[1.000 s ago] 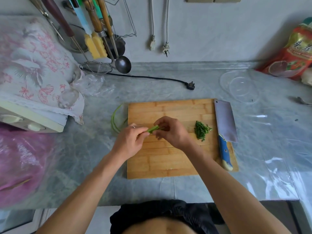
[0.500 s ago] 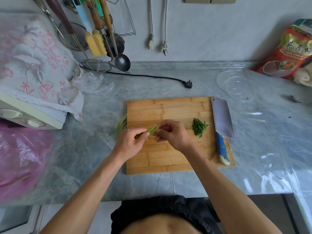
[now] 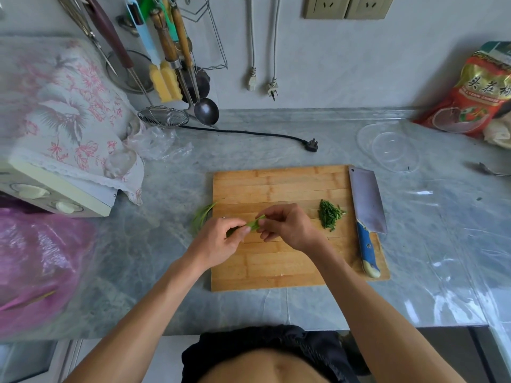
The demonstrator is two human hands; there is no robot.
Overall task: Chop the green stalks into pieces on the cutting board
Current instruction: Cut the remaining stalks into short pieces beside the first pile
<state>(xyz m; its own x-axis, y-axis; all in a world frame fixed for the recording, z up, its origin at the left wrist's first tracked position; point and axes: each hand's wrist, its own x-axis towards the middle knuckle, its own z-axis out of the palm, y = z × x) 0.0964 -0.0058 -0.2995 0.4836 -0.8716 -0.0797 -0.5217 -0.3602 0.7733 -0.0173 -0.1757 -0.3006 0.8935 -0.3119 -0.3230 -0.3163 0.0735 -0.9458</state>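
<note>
A bundle of green stalks [image 3: 255, 223] lies across the left part of the wooden cutting board [image 3: 276, 186], its far ends trailing off the left edge. My left hand [image 3: 218, 240] grips the bundle with curled fingers. My right hand [image 3: 287, 226] pinches the cut end of the same stalks just to the right. A small heap of chopped green pieces [image 3: 329, 215] sits on the board further right. A cleaver with a blue handle [image 3: 366, 214] lies flat along the board's right edge, untouched.
A clear plastic bowl [image 3: 390, 146] stands at the back right, near a red food bag [image 3: 475, 95]. A black plug and cord [image 3: 311, 145] lie behind the board. Hanging utensils, a strainer [image 3: 163, 117], a cloth-covered appliance [image 3: 55, 128] and a pink bag [image 3: 36, 266] fill the left.
Both hands stay on the stalks at the same spot on the board. The loose stalk ends at the left edge have shifted, showing less off the board. Cleaver and chopped heap are unmoved.
</note>
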